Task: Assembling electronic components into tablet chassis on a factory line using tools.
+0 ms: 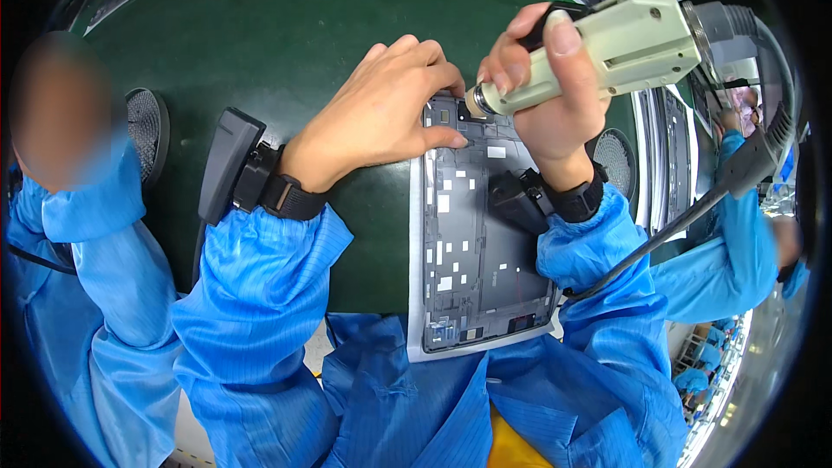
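Note:
A dark, flat device housing (pixel 498 282) lies lengthwise in front of me on a white sheet (pixel 417 295), its inner face up and dotted with small white patches. My left hand (pixel 386 104) is closed on the housing's far left corner, with the thumb on the inner face and the fingers curled at the far edge. In my right hand (pixel 559 91) is a pale green corded hand tool (pixel 637 43), tilted so its narrow tip points at the housing's far end, close to my left fingers. The tip appears to meet the housing; the exact contact cannot be made out.
A black cable (pixel 659 243) runs from the tool down past my right forearm. Black modules (pixel 234 165) are strapped to both wrists. Round grey mesh pieces (pixel 147 134) flank me on the green table (pixel 260 43). Dark panels (pixel 672 143) lie at right. People in blue sleeves sit either side.

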`<state>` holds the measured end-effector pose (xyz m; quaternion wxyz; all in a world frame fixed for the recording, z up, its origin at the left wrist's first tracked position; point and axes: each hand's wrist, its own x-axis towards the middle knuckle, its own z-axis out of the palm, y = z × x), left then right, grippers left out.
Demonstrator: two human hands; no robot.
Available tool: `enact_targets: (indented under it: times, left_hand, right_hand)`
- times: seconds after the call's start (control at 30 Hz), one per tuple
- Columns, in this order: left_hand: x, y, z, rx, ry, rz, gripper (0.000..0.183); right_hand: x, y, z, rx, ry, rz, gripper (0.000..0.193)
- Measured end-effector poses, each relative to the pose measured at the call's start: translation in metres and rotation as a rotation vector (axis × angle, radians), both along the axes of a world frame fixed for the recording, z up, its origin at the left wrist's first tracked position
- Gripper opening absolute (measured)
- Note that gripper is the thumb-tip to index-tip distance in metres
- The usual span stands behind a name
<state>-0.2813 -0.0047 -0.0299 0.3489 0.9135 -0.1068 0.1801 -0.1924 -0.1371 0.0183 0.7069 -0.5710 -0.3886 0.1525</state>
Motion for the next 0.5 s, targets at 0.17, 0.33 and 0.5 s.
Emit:
enact_targets:
  times: [0.17, 0.33, 0.5]
  left_hand:
    - [0.0, -0.003, 0.004, 0.024, -0.009, 0.019, 0.037]
    - [-0.002, -0.006, 0.006, 0.031, 0.041, 0.018, 0.036]
    - [0.002, -0.011, 0.006, 0.024, 0.021, 0.075, 0.027]
  right_hand:
    - [-0.003, -0.003, 0.002, -0.014, 0.021, 0.062, 0.034]
    - [0.0, -0.008, 0.008, 0.027, 0.046, -0.026, 0.04]
    - [0.01, -0.077, 0.033, 0.356, 0.152, 0.001, 0.049]
